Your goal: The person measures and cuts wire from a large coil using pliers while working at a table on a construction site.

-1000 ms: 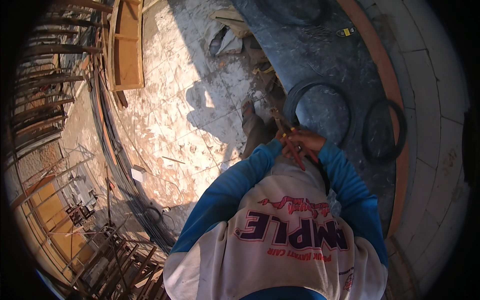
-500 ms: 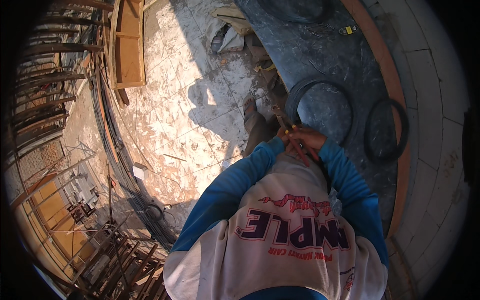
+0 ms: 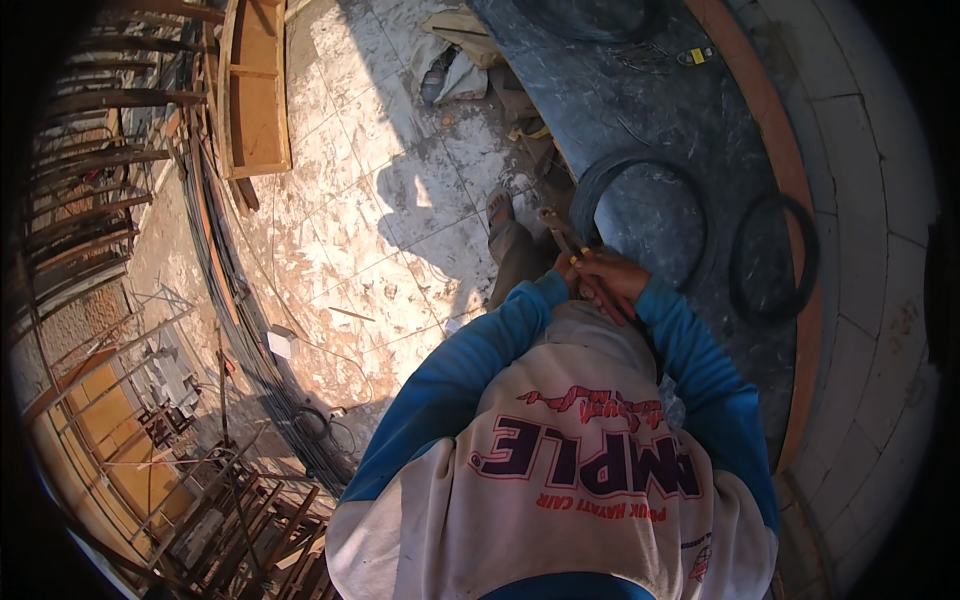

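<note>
In front of my waist, my right hand (image 3: pixel 614 275) is closed round the handles of a pair of red-handled cutters (image 3: pixel 611 311). Their metal jaws point away from me, past yellow bands near the pivot. My left hand (image 3: pixel 566 270) is close against the tool, just left of my right hand. Its fingers look closed, but what they hold is hidden. Beyond the hands, a coil of dark wire (image 3: pixel 688 182) lies on the dark sheet-topped surface (image 3: pixel 650 110).
A second dark coil (image 3: pixel 740 300) rests near the surface's brown edge (image 3: pixel 793 180). A small yellow item (image 3: pixel 697 56) sits farther off. Long rods (image 3: pixel 225 290) line the left side, beside a wooden frame (image 3: pixel 257 120). A foot (image 3: pixel 499 206) stands on the stained tiles.
The cutters' red handles look closer together in my right hand. Both hands stay in nearly the same place.
</note>
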The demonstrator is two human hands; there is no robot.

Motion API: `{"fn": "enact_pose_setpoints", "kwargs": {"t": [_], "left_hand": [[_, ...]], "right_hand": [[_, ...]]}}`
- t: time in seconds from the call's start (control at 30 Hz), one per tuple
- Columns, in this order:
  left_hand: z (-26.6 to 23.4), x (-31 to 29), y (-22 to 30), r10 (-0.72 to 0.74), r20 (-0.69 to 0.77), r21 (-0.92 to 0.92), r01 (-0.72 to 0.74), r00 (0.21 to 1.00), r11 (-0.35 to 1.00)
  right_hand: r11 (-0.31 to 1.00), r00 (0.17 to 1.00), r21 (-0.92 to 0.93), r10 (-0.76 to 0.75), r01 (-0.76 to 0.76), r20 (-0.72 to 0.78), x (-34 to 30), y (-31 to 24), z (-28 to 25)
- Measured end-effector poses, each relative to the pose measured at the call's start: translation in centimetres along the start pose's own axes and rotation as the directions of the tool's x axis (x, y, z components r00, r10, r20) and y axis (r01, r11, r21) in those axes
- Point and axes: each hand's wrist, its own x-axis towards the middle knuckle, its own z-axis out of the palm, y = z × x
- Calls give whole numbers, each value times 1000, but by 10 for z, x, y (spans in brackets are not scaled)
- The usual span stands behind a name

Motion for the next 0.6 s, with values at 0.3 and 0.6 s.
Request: {"fn": "enact_pose_setpoints", "kwargs": {"t": [0.3,0.6], "left_hand": [[-1,0,4,-243,41,-302,244,969,922],[-3,-6,0,-212,28,-383,207,977,901]], "right_hand": [[999,999,-19,32,-33,-38,2,0,4],[972,993,-211,-113,106,-22,4,0,3]]}}
